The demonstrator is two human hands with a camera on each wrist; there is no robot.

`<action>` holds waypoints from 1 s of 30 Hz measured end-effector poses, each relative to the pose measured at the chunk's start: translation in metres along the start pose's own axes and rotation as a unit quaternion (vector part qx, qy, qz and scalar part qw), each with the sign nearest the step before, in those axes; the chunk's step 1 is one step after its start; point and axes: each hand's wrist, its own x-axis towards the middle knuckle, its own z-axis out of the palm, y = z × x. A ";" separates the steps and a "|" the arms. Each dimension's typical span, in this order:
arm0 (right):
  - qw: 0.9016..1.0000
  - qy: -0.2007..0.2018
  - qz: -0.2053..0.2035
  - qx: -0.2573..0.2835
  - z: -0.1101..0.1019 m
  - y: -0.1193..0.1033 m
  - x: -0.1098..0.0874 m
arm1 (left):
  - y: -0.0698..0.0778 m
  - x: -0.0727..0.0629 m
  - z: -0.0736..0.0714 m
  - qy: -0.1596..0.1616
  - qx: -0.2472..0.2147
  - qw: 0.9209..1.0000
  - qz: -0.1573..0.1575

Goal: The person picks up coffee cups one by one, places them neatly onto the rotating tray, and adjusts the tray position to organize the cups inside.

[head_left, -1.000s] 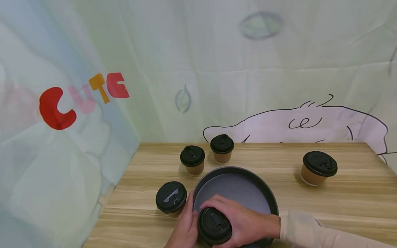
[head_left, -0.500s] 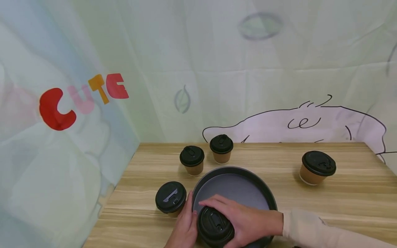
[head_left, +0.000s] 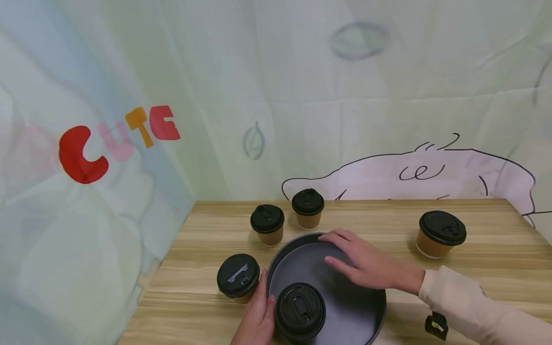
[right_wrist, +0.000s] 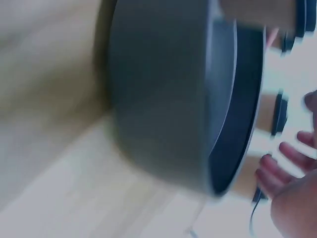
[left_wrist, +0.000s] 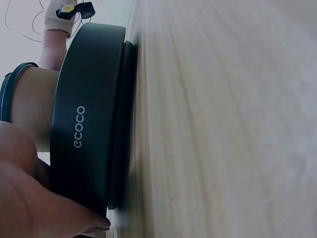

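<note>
A round dark grey tray (head_left: 340, 306) lies on the wooden table, with "ecoco" lettering on its wall in the left wrist view. My left hand (head_left: 258, 311) holds its left side, thumb near the rim and fingers along the outer wall. Inside the tray, at the front left, stands a brown paper coffee cup with a black lid (head_left: 300, 311). Over the tray's right part is my right hand (head_left: 362, 258), fingers spread and holding nothing. Close outside the left hand stands another lidded cup (head_left: 238, 277).
Two lidded cups, one at the back left (head_left: 270, 237) and one behind the tray (head_left: 308, 219), stand near the table's far edge. A further lidded cup (head_left: 435, 244) stands at the right. Printed cloth (head_left: 241, 62) hangs behind the table (head_left: 207, 239).
My right hand has let go of the cup in the tray and moved away, up and to the right. The cup stays at the tray's front left. My left hand keeps its place.
</note>
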 end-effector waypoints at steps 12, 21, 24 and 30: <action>0.998 -0.026 0.032 -0.040 0.005 0.051 0.001 | 0.004 0.001 -0.002 -0.018 -0.002 1.000 -0.022; 0.998 -0.029 0.058 -0.024 0.010 0.053 0.007 | 0.005 0.001 -0.002 -0.014 -0.001 1.000 -0.017; 0.997 -0.029 0.069 -0.024 0.011 0.052 0.007 | 0.006 0.001 -0.002 -0.013 -0.001 1.000 -0.016; 0.996 -0.028 0.085 -0.022 0.011 0.051 0.005 | 0.005 0.000 -0.001 -0.004 0.010 1.000 -0.009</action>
